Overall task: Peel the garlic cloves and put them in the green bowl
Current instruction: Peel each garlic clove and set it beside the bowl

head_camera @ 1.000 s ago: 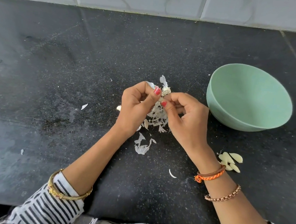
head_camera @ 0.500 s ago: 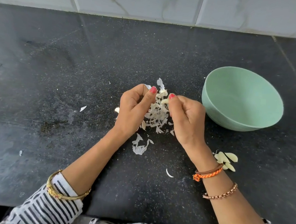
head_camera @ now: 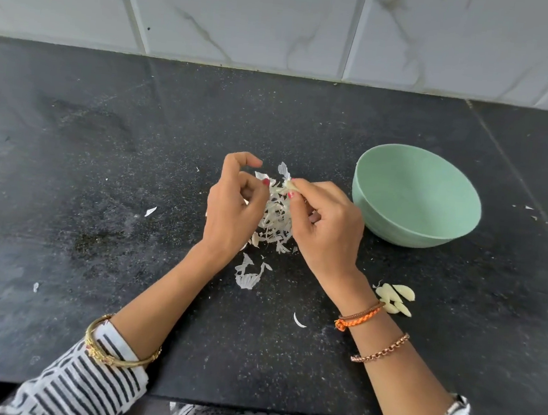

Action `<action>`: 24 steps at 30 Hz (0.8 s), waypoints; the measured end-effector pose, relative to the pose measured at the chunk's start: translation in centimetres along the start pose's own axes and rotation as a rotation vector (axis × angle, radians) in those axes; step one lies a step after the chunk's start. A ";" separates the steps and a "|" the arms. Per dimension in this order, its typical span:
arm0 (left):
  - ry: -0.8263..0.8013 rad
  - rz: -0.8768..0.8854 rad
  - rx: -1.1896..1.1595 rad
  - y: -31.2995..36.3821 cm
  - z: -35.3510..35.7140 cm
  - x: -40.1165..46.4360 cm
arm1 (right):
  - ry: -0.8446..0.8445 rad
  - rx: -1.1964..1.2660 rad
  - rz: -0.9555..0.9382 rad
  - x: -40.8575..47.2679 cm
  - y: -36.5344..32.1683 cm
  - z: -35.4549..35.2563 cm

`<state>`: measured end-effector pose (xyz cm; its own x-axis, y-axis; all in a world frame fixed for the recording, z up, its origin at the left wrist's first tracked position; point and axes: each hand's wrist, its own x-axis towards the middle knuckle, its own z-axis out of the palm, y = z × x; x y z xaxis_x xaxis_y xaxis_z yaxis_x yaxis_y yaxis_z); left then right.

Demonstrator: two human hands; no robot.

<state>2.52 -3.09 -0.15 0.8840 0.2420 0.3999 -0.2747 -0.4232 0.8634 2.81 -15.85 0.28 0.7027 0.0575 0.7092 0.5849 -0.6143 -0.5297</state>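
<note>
My right hand (head_camera: 326, 227) pinches a small garlic clove (head_camera: 290, 184) between thumb and forefinger, over a pile of papery white garlic skins (head_camera: 276, 222) on the black counter. My left hand (head_camera: 232, 205) hovers just left of the clove with its fingers loosely curled. Its forefinger is arched up away from the thumb, and nothing shows between them. The green bowl (head_camera: 397, 234) stands to the right of my right hand and its inside looks bare. Several peeled cloves (head_camera: 394, 297) lie on the counter beside my right wrist.
Loose bits of skin (head_camera: 248, 277) lie scattered on the black stone counter (head_camera: 103, 157), one curl (head_camera: 299, 321) nearer to me and one flake (head_camera: 150, 211) to the left. A white tiled wall (head_camera: 284, 21) runs along the back.
My hands have come apart at the fingertips. The left forefinger has lifted off the clove, which stays in my right hand. The view has tilted up, showing more wall.
</note>
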 end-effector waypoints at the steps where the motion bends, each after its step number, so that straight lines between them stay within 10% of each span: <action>1: -0.018 -0.005 0.027 0.0 0.1 -0.1 | -0.022 0.007 0.008 -0.1 -0.1 -0.3; 24: -0.216 0.225 0.251 0.0 0.5 -1.0 | 0.141 -0.405 0.495 -8.3 0.1 -9.3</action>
<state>1.87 -3.77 -0.67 0.8786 -0.0591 0.4739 -0.3937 -0.6514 0.6487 -6.72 -23.74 -1.36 0.7738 -0.3949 0.4953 -0.0122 -0.7910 -0.6116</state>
